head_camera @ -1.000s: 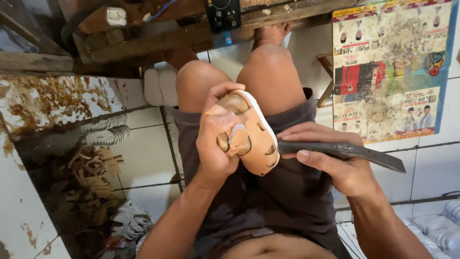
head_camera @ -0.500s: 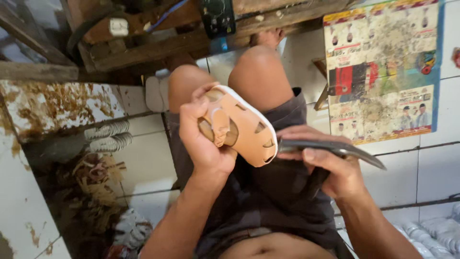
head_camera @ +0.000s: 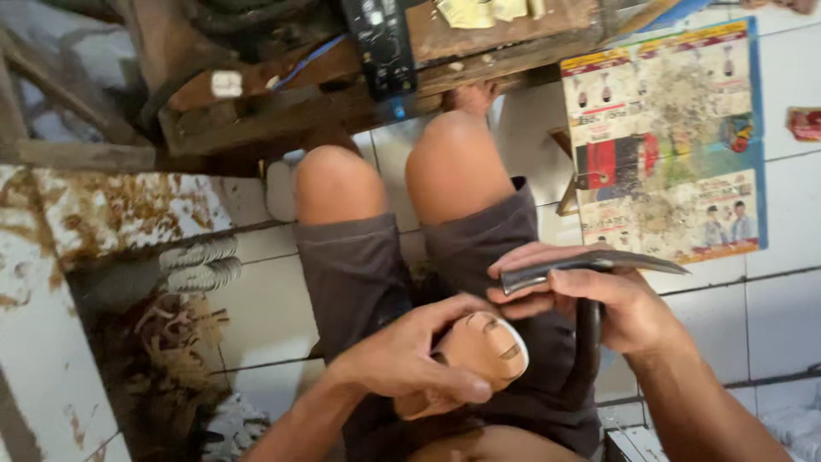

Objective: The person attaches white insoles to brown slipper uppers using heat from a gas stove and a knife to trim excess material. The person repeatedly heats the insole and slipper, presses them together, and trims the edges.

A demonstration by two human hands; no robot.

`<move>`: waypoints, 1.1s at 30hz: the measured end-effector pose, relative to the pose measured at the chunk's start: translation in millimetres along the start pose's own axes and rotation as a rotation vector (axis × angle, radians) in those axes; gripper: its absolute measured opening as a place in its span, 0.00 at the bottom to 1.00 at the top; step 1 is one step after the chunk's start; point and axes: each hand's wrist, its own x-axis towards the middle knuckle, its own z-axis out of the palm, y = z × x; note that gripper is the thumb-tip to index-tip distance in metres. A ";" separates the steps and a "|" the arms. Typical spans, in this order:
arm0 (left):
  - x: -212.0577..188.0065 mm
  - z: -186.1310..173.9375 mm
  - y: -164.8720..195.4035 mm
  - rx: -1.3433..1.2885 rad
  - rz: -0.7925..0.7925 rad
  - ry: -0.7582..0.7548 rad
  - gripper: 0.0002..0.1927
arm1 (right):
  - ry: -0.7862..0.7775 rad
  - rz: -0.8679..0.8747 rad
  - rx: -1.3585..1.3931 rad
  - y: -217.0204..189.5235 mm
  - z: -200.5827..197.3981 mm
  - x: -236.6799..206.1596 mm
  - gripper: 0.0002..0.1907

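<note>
Fingers (head_camera: 445, 389) of my left hand (head_camera: 402, 364) are curled tight around a small tan shoe sole (head_camera: 487, 351), pinning it low over my lap, just above the dark shorts (head_camera: 359, 274). My right hand (head_camera: 616, 312), a little farther and to the right, has its fingers wrapped shut on the dark handle of a curved knife (head_camera: 599, 265), the blade pointing right, its near end close to the sole's far edge. To work this well, I judge the sole should stay braced against the thigh, thumb clear of the blade's path, and the cut taken in shallow strokes away from the holding hand. Farther off, my bare knees (head_camera: 453, 154) rise toward a rough wooden bench (head_camera: 479, 43); a colourful poster (head_camera: 676, 145) lies on the white tiled floor (head_camera: 787, 214) at right.
</note>
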 end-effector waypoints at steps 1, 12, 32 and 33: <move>1.3 0.8 -4.6 0.053 0.015 0.013 0.34 | -0.006 -0.036 -0.050 -0.5 -0.8 5.4 0.28; 30.6 -33.5 25.0 0.449 0.280 0.406 0.30 | -0.325 -0.049 -0.410 -73.9 -10.8 96.4 0.21; 43.4 -61.4 27.5 -0.142 0.130 0.373 0.23 | -0.202 -0.095 -0.458 -85.5 7.0 110.4 0.19; 43.9 -60.6 26.7 -0.150 0.130 0.379 0.23 | -0.202 -0.114 -0.472 -83.7 8.0 109.5 0.18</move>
